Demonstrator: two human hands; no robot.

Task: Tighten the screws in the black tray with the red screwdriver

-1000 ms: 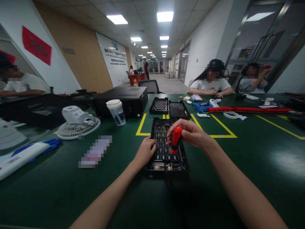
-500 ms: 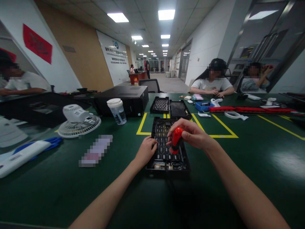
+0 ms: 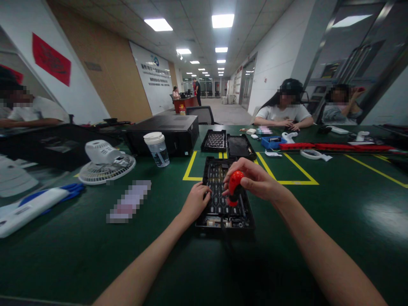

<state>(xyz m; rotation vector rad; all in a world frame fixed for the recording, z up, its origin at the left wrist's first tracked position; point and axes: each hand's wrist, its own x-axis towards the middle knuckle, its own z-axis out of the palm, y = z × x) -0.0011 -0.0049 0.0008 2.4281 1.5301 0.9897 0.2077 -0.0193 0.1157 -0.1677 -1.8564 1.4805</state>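
A black case point(image 3: 217, 209) lies on the green table in front of me, with rows of small dark pieces in its slots and loose-looking parts in its near compartment. My left hand point(image 3: 196, 202) grips the case's left edge with curled fingers. Above the case's right half, my right hand point(image 3: 255, 178) holds a red-and-black knobbed tool point(image 3: 236, 182) upright between thumb and fingers. The tool has a rounded red top and a wider red lower end. I cannot tell whether that end touches the case. My right hand covers part of the case's far right side.
Two more black trays point(image 3: 213, 141) lie beyond the case. To the left are a lidded cup point(image 3: 157, 148), a white fan point(image 3: 106, 168) and a black box point(image 3: 162, 131). A blue tray point(image 3: 273, 143) stands at back right. People sit across the table.
The red-and-black tool has tilted slightly in my right hand, its top shifting a little. My left hand and the case have stayed in place.
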